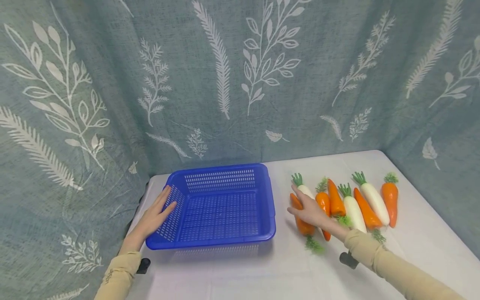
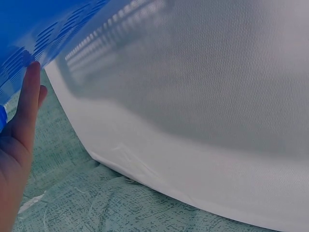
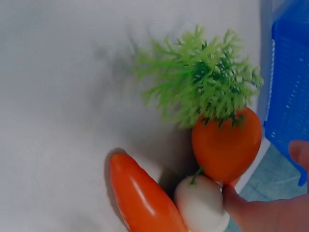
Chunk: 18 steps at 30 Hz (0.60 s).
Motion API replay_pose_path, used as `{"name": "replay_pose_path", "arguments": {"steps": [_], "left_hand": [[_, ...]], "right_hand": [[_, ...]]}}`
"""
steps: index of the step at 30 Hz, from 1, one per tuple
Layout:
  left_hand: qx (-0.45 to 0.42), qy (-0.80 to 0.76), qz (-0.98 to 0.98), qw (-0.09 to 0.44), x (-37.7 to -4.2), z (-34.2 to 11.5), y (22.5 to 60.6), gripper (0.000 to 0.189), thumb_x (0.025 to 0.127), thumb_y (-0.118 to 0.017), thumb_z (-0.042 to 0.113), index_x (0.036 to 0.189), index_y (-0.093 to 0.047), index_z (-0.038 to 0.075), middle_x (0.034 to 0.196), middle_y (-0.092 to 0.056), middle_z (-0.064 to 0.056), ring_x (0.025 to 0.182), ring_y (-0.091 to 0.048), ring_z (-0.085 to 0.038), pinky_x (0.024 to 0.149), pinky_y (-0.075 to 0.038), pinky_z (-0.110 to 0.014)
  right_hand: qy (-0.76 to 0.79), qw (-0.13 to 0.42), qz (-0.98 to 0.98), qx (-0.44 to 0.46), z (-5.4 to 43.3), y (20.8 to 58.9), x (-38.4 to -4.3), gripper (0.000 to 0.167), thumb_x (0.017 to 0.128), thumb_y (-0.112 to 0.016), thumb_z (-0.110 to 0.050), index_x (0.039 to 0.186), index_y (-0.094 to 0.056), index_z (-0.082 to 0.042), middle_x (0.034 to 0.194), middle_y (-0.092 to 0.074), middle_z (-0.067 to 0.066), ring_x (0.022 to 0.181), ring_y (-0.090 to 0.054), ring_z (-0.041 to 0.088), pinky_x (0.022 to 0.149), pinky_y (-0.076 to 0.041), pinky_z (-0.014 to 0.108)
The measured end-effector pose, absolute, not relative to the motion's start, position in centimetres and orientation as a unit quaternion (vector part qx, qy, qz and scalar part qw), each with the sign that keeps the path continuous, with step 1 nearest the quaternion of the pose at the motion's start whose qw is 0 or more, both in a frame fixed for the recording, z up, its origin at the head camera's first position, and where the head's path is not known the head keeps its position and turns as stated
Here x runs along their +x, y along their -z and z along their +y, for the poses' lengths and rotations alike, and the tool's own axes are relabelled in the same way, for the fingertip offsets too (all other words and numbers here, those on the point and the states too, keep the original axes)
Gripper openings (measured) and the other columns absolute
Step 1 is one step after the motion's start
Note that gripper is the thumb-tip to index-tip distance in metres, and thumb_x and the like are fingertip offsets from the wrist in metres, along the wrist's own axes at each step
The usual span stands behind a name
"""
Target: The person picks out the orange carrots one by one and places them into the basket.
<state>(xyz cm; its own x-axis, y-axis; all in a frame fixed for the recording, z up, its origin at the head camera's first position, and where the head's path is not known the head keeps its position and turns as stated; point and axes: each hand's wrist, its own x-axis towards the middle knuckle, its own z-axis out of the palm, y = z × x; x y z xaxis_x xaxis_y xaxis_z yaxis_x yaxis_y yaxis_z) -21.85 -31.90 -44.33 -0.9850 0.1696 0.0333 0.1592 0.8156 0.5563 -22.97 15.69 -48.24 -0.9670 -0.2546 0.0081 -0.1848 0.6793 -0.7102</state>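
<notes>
My left hand point(image 1: 154, 216) rests against the left side of a blue plastic basket point(image 1: 210, 245), fingers extended. In the left wrist view its fingertip meets the slotted basket wall point(image 2: 46, 41). Over the leftmost carrot point(image 1: 305, 227) and a white radish point(image 1: 306, 191) hovers my right hand point(image 1: 313, 211), thumb and fingers spread. In the right wrist view the thumb point(image 3: 241, 205) is close beside the orange carrot point(image 3: 227, 145) and the radish's white end point(image 3: 200, 200); whether it touches them I cannot tell. My palm partly hides both vegetables in the head view.
Right of my right hand lie several more carrots point(image 1: 390, 200) and white radishes point(image 1: 375, 202) with green tops. They rest on a white-covered table point(image 1: 262, 275). A green leaf-patterned curtain point(image 1: 232, 91) hangs behind the table and along its sides.
</notes>
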Motion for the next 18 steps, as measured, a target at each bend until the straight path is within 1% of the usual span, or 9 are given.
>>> {"name": "replay_pose_path", "arguments": {"steps": [5,10,12,18], "left_hand": [[0.086,-0.289,0.954,0.005,-21.8,-31.8,44.3,0.068,0.101,-0.039,0.040,0.152,-0.012,0.004,0.158,-0.010,-0.021,0.142,-0.014,-0.048,0.111,-0.015,-0.067],[0.084,-0.289,0.954,0.006,-21.9,-31.8,44.4,0.067,0.101,-0.040,0.037,0.152,-0.013,0.004,0.158,-0.009,-0.020,0.142,-0.014,-0.048,0.111,-0.015,-0.067],[0.085,-0.289,0.953,0.005,-21.8,-31.8,44.4,0.067,0.101,-0.040,0.036,0.152,-0.013,0.004,0.158,-0.010,-0.020,0.142,-0.014,-0.048,0.110,-0.016,-0.068],[0.085,-0.292,0.953,0.000,-21.7,-31.7,44.2,0.066,0.101,-0.041,0.035,0.152,-0.014,0.003,0.158,-0.011,-0.020,0.142,-0.014,-0.047,0.110,-0.016,-0.067]], "right_hand": [[0.380,0.049,0.917,-0.108,15.5,48.5,-22.8,0.071,0.086,-0.067,-0.013,0.146,-0.031,-0.001,0.143,-0.042,0.027,0.126,-0.046,0.044,0.103,-0.042,0.056],[0.390,0.061,0.914,-0.092,15.2,49.4,-22.7,0.064,0.083,-0.069,-0.008,0.141,-0.040,0.001,0.141,-0.046,0.025,0.123,-0.050,0.041,0.102,-0.045,0.051],[0.397,0.057,0.912,-0.089,15.1,49.8,-22.7,0.061,0.083,-0.069,-0.006,0.138,-0.044,0.002,0.138,-0.049,0.024,0.121,-0.053,0.039,0.102,-0.046,0.050],[0.391,0.018,0.914,-0.109,14.9,50.9,-22.7,0.049,0.081,-0.070,-0.003,0.127,-0.055,0.003,0.124,-0.061,0.021,0.110,-0.059,0.034,0.098,-0.048,0.050]]}}
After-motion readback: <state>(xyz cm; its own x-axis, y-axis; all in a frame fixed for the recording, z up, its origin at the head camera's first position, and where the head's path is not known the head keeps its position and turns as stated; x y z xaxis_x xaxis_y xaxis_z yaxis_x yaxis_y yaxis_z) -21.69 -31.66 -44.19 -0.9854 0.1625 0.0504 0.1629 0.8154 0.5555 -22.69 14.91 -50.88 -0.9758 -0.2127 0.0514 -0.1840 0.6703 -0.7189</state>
